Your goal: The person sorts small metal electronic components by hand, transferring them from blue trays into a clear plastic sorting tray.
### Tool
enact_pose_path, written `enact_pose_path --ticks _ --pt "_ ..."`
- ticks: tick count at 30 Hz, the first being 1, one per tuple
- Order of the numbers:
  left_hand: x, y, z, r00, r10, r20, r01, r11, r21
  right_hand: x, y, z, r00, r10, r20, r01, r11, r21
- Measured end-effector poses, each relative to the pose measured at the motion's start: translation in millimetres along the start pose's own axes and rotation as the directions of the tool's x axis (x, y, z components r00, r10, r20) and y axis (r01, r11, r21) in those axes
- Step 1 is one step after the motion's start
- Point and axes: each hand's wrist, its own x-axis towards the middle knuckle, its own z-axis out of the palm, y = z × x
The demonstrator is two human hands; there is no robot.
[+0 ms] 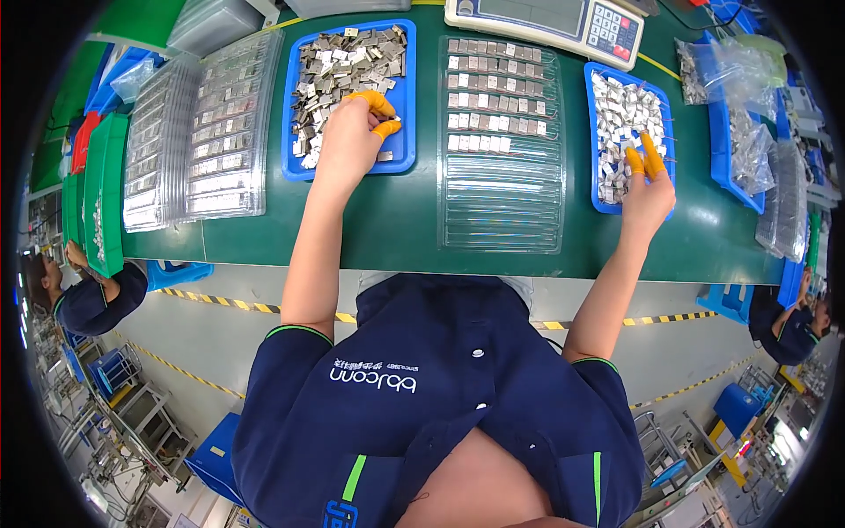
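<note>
My left hand (350, 136), with yellow finger covers on thumb and fingers, is over a blue tray (288, 132) on the left. Its thumb and forefinger come together at a small pale piece near the tray's right side. Small flat grey metal pieces (348, 62) lie heaped in that tray. On the right, my right hand (647, 198) reaches into a second blue tray (607, 209) of small white block-shaped parts (620, 110). Its yellow-covered fingertips are close together among the parts; what lies between them is hidden. Between the trays lies a clear ribbed plastic tray (502, 207), its upper rows filled with small parts.
Stacked clear trays (158, 150) stand at the left beside a green bin (107, 194). A digital scale (550, 22) is at the back. Plastic bags (748, 154) fill a blue bin on the right. Other people (101, 295) work at both sides. The green table's (387, 229) near edge runs before me.
</note>
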Motion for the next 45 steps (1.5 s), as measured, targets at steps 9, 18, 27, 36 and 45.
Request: enact_pose_path --ticks 9,18,27,36,45 --pt "-12.4 6.5 -9.7 0.992 -0.123 -0.025 0.075 0.737 -0.671 -5.7 -11.2 -12.3 0.998 -0.062 -0.019 0.064 0.982 0.179" --pt "-29.2 37.7 6.0 0.966 0.008 0.258 0.22 0.494 -0.841 -31.0 -69.6 -24.1 0.904 -0.222 0.366 -0.173 0.591 0.788" --pt "-38.1 50.8 27.2 0.979 0.141 0.149 0.088 0.367 -0.926 -52.8 -101.0 -17.0 0.77 -0.23 0.595 -0.532 0.282 0.798" --pt "-45.4 55.7 33.8 0.95 0.303 0.07 -0.269 0.914 -0.303 -54.0 -88.9 -8.4 0.849 -0.171 0.5 -0.429 0.33 0.841" --pt "-62.7 55.8 51.7 0.925 0.374 -0.059 -0.358 0.915 0.187 -56.4 -69.9 -7.6 0.85 -0.116 0.514 -0.447 0.357 0.82"
